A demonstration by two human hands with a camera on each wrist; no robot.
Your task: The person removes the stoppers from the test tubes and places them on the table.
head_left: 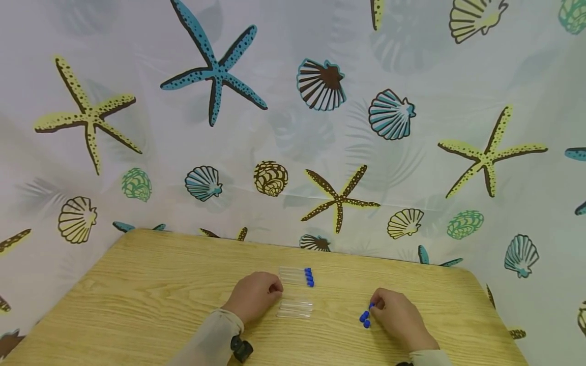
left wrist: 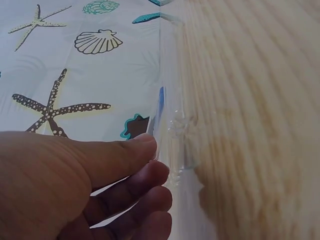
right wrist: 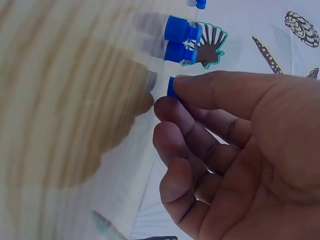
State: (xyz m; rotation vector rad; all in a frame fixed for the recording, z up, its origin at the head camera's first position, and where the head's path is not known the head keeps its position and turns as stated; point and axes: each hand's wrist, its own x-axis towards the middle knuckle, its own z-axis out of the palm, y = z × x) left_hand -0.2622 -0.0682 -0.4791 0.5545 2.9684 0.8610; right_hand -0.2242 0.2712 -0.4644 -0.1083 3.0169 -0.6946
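Observation:
In the head view my left hand [head_left: 256, 296] is beside the left ends of some clear tubes. Its thumb and fingertips pinch the end of a clear test tube, whose see-through wall shows faintly at the thumb tip in the left wrist view. Several uncapped clear tubes [head_left: 295, 309] lie side by side just in front. Behind them lie several tubes with blue caps [head_left: 309, 277] at their right ends. My right hand [head_left: 397, 314] pinches a small blue cap [right wrist: 171, 87] between thumb and index finger. Loose blue caps [head_left: 367, 324] rest on the table just left of those fingers.
A light wood-grain table [head_left: 183, 274] carries everything. Behind it and along its sides hangs a white curtain [head_left: 284, 132] printed with starfish and shells. A dark wrist camera [head_left: 241, 349] is strapped to the left sleeve.

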